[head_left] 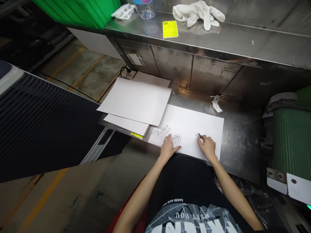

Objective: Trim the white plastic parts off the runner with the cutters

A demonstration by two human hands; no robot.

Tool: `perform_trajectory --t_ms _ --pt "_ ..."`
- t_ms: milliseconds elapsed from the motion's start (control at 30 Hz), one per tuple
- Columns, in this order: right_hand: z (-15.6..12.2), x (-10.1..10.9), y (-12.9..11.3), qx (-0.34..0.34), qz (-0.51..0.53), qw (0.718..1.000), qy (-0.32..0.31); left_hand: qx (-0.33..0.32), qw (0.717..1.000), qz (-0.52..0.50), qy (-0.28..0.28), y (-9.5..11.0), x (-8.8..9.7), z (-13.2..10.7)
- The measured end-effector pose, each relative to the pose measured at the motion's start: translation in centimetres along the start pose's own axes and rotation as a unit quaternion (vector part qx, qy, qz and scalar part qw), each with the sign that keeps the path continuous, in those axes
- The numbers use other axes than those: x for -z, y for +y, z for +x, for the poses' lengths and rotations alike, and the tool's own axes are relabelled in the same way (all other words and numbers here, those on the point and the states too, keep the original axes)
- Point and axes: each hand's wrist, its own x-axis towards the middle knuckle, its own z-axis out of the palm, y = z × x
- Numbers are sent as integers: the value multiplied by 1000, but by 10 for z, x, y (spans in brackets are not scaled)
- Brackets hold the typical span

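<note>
The left hand (167,148) rests at the near edge of a white sheet (191,121) on the metal workbench (239,142), its thumb spread wide from the fingers, with a white openwork plastic piece (176,139) lying in the gap beside it; whether the thumb presses on that piece I cannot tell. A second white plastic lattice (162,130) lies just to its left, near the fingertips. The right hand (207,147), near the right side of the same sheet, is curled round a small black pliers-like tool (200,136), whose dark tip points away from the person, well apart from both plastic pieces. To the left, larger white boards (136,100) lie overlapping, and a yellow label (136,135) shows under their near edge. Beyond, a raised metal shelf (243,40) bears white gloves (199,14), a clear plastic bottle (146,11) and a green crate (80,13)
</note>
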Motion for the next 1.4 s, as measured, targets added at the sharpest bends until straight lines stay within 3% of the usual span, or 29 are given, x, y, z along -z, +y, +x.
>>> perform_trajectory --t_ms 167,267,433,533,667,800,1000,1100,1267,1400 --pt "8 -8 -7 67 -34 996 55 -6 1000 0 2 9 0 3" --pt "11 -11 -13 146 -10 987 63 -9 999 -23 25 10 2 -7" --pt "20 -19 -32 304 63 950 -40 -42 994 -65 72 6 10 -30" --pt "24 -27 -48 345 72 932 -79 -51 989 -88 110 0 19 -35" --pt "23 -38 -68 366 86 920 -109 -37 980 -122 151 -12 33 -24" --pt "14 -55 -87 338 122 927 -105 -31 975 -179 127 -26 42 2" --pt "-10 -88 -120 244 216 944 -53 -75 961 -266 -11 -44 49 34" --pt "-21 -99 -134 173 256 951 -8 -112 959 -258 -47 -56 61 41" --pt "-45 -108 -153 43 301 948 93 -167 974 -152 -2 -77 86 48" --pt "-95 -105 -156 -45 334 928 162 -202 978 -50 23 -81 83 51"
